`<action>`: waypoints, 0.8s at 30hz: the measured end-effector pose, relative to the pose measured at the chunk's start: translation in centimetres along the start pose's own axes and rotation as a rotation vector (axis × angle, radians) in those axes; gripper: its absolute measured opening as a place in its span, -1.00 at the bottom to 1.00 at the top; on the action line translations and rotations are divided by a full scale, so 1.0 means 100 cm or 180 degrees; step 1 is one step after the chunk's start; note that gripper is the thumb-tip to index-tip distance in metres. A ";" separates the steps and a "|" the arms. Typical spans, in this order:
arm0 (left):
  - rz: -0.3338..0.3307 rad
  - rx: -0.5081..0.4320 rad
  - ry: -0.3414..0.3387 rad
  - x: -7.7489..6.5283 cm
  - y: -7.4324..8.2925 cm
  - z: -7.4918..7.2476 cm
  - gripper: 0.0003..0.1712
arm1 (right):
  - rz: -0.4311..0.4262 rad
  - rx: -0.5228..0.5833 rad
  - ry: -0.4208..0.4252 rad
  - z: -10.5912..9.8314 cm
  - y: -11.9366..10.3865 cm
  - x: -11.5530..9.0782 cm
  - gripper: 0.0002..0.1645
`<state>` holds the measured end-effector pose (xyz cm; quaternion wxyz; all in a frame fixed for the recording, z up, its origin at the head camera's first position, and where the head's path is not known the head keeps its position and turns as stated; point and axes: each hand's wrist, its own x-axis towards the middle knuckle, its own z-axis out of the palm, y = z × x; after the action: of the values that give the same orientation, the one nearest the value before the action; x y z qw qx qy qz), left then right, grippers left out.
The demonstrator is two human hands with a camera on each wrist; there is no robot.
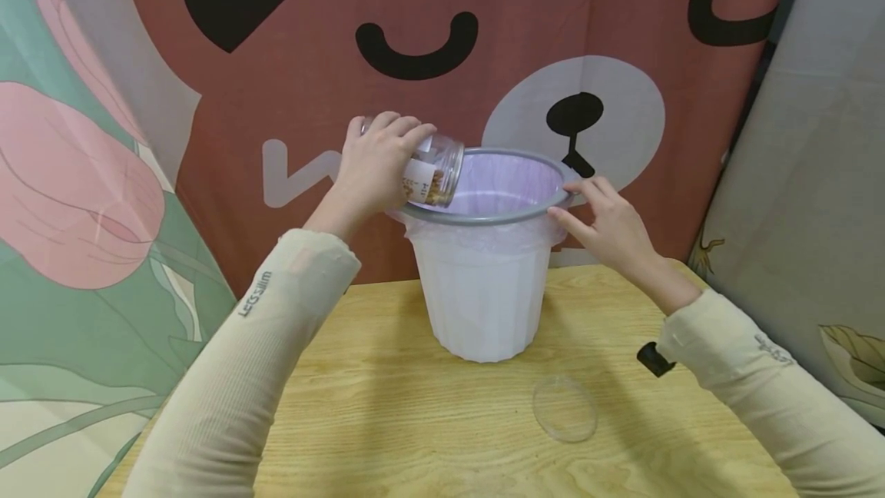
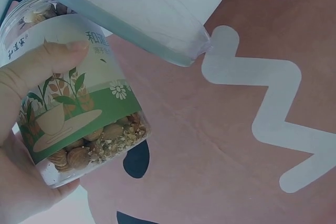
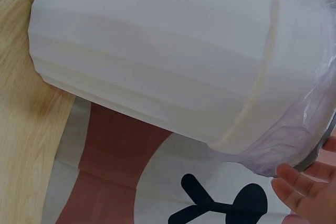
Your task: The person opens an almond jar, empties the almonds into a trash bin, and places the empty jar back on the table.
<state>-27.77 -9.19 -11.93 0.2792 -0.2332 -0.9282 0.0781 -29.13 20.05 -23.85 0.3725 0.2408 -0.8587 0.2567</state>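
In the head view my left hand point(image 1: 382, 156) grips a clear jar point(image 1: 449, 175) from above, tilted, its mouth over the left side of a white trash bin point(image 1: 484, 290). The left wrist view shows the jar's green-and-white label point(image 2: 105, 95) and nuts in shells with crumbs point(image 2: 100, 148) inside. The bin has a grey rim point(image 1: 484, 217) and a thin purple bag point(image 1: 512, 175) lining it, folded over outside. My right hand point(image 1: 611, 221) touches the rim on the right with thumb and fingertips; its other fingers are loosely extended in the right wrist view.
A clear round lid point(image 1: 564, 409) lies on the wooden table point(image 1: 415, 421) in front of the bin. Behind stands a curtain point(image 1: 276, 98) with a cartoon bear. A small black object point(image 1: 654, 359) shows beside the right sleeve point(image 1: 747, 367).
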 end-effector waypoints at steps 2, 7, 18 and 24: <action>0.0007 0.0021 0.0003 0.000 0.001 0.000 0.00 | 0.0003 0.0000 0.0001 0.000 0.000 0.000 -0.48; 0.0017 0.0058 -0.0012 0.001 0.002 0.000 0.00 | 0.0006 -0.0012 -0.0007 0.000 0.000 0.000 -0.49; 0.0026 0.0084 0.0012 0.000 -0.001 0.001 -0.03 | 0.0005 -0.0013 -0.0008 0.000 0.001 -0.001 -0.49; 0.0028 0.0112 0.0016 0.000 -0.002 0.002 -0.03 | 0.0016 -0.0012 -0.0003 0.000 0.000 -0.001 -0.49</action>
<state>-27.95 -9.33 -12.04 0.2853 -0.2326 -0.9249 0.0949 -29.07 20.09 -23.88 0.3719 0.2380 -0.8600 0.2558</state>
